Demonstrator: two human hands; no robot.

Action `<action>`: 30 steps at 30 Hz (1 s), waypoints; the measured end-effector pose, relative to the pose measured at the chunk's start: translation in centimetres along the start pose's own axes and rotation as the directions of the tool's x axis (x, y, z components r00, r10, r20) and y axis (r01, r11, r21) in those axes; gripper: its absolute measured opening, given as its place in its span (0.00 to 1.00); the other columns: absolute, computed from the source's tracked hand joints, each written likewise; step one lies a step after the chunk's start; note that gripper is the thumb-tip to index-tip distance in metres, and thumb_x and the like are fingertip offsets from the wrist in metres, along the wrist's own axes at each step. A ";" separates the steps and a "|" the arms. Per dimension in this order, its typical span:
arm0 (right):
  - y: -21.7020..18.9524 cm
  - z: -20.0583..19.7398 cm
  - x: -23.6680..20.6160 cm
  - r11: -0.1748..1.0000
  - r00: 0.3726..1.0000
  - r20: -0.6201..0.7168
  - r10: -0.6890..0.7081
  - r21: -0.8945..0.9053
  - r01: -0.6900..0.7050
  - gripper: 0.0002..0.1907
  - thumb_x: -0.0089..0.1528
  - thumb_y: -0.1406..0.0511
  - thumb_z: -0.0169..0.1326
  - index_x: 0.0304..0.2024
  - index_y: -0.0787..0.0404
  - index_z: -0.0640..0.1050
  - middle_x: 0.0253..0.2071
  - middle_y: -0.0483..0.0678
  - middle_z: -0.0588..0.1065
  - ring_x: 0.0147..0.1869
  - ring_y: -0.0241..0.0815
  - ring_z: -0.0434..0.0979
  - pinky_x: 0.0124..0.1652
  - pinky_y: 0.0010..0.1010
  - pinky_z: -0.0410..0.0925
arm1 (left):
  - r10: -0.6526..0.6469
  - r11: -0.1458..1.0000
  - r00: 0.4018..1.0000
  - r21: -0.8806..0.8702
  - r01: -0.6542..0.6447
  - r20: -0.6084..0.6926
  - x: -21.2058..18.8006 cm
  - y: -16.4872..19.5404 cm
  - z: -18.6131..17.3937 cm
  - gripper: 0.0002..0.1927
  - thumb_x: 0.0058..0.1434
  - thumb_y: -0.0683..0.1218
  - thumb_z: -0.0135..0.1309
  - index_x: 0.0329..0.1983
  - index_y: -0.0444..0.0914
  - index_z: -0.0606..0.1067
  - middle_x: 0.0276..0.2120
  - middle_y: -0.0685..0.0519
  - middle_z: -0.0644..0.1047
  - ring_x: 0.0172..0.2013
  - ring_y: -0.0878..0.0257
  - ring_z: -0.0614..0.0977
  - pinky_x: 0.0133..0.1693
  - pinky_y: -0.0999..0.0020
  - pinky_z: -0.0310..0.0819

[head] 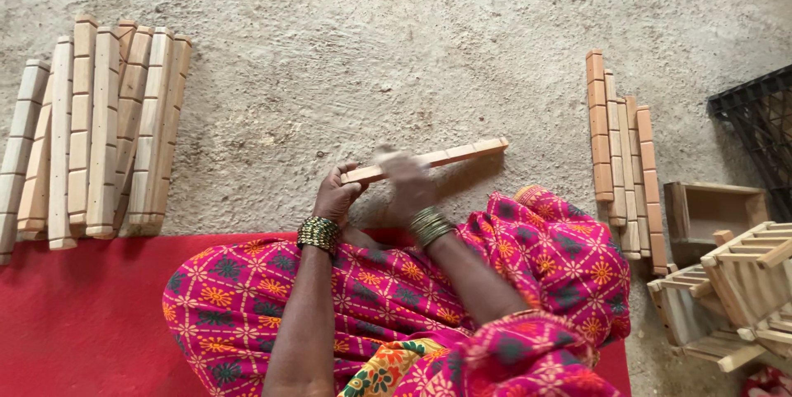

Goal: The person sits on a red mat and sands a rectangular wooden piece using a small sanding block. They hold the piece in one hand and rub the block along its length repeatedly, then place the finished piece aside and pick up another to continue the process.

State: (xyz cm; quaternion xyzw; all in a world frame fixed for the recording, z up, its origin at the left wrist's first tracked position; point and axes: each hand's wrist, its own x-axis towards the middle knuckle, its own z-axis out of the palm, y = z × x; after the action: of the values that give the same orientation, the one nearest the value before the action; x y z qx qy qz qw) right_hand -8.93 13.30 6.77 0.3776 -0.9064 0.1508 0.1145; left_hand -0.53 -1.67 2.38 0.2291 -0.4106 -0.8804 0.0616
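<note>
Red mat [82,314], near left, under the seated person; pink patterned cloth [511,281] over the lap; left hand [337,197], fingers clamped on the near-left end of a notched wooden strip [429,159]; right hand [408,183], blurred, lying over the strip's middle, finger state cannot be told; strip held above the concrete floor [371,51], slanting up to the right; pile of notched strips [99,133], far left; second pile [627,166], right; small wooden box [709,207] and slatted wooden frames [734,290], near right; black crate [759,125], far right.
</note>
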 end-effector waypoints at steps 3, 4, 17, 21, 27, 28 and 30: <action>-4.9 0.5 -0.7 0.979 0.968 -0.150 -0.202 -0.030 0.200 0.11 0.66 0.65 0.50 0.49 0.52 0.78 0.49 0.48 0.81 0.53 0.43 0.83 0.49 0.37 0.78 | 0.036 0.998 0.999 0.048 -0.035 -0.030 -0.3 0.2 0.3 0.23 0.59 0.32 0.54 0.58 0.31 0.69 0.45 0.46 0.79 0.42 0.62 0.82 0.43 0.71 0.80; -5.2 0.7 -0.7 0.962 0.941 -0.201 -0.273 -0.073 0.264 0.12 0.65 0.66 0.50 0.50 0.52 0.77 0.51 0.47 0.80 0.56 0.44 0.83 0.53 0.38 0.78 | 0.070 0.998 0.997 0.004 -0.070 -0.030 -0.4 0.1 0.4 0.20 0.60 0.33 0.53 0.57 0.31 0.70 0.45 0.47 0.79 0.42 0.63 0.82 0.43 0.71 0.81; 17.5 -5.5 1.9 0.714 0.719 0.160 0.676 -0.383 -0.586 0.12 0.63 0.70 0.50 0.44 0.48 0.80 0.32 0.47 0.78 0.32 0.42 0.80 0.29 0.34 0.76 | 0.041 0.999 0.998 0.020 -0.040 -0.038 -0.1 -0.4 0.2 0.24 0.53 0.28 0.48 0.55 0.31 0.70 0.46 0.44 0.78 0.43 0.57 0.83 0.47 0.66 0.84; 13.3 -4.1 2.5 0.845 0.893 0.221 0.391 -0.472 -0.253 0.11 0.75 0.63 0.44 0.55 0.50 0.77 0.26 0.48 0.77 0.24 0.38 0.79 0.19 0.28 0.74 | -0.018 1.000 0.999 -0.012 0.017 -0.043 -0.3 0.1 0.4 0.24 0.57 0.28 0.47 0.57 0.32 0.69 0.48 0.42 0.78 0.46 0.54 0.84 0.49 0.63 0.84; 14.9 -5.0 2.0 0.741 0.773 0.070 0.631 -0.349 -0.574 0.10 0.68 0.65 0.48 0.46 0.46 0.80 0.31 0.46 0.79 0.29 0.39 0.78 0.27 0.31 0.75 | 0.027 0.999 1.000 -0.035 -0.027 0.005 -0.6 0.3 0.2 0.24 0.56 0.28 0.46 0.57 0.32 0.69 0.49 0.43 0.77 0.47 0.55 0.83 0.50 0.64 0.84; 15.8 -5.1 1.8 0.738 0.767 0.082 0.637 -0.355 -0.575 0.12 0.67 0.65 0.48 0.47 0.44 0.80 0.33 0.46 0.78 0.30 0.40 0.79 0.26 0.31 0.75 | 0.041 0.998 0.999 -0.043 -0.040 0.006 -0.6 0.4 0.2 0.24 0.56 0.28 0.46 0.57 0.32 0.69 0.50 0.43 0.76 0.47 0.56 0.82 0.50 0.65 0.84; 16.6 -4.9 1.4 0.734 0.759 0.105 0.643 -0.370 -0.570 0.15 0.66 0.66 0.49 0.48 0.39 0.80 0.37 0.48 0.78 0.31 0.43 0.80 0.26 0.32 0.76 | 0.045 0.998 0.999 -0.052 -0.045 -0.005 -0.3 0.3 0.7 0.25 0.55 0.27 0.45 0.56 0.32 0.68 0.50 0.44 0.76 0.47 0.57 0.82 0.50 0.65 0.83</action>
State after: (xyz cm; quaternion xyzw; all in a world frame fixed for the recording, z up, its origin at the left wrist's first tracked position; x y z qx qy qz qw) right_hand -21.41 25.28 8.62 0.0505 -0.9986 -0.0109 0.0136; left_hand -0.59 -1.32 3.12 0.2200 -0.3927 -0.8886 0.0883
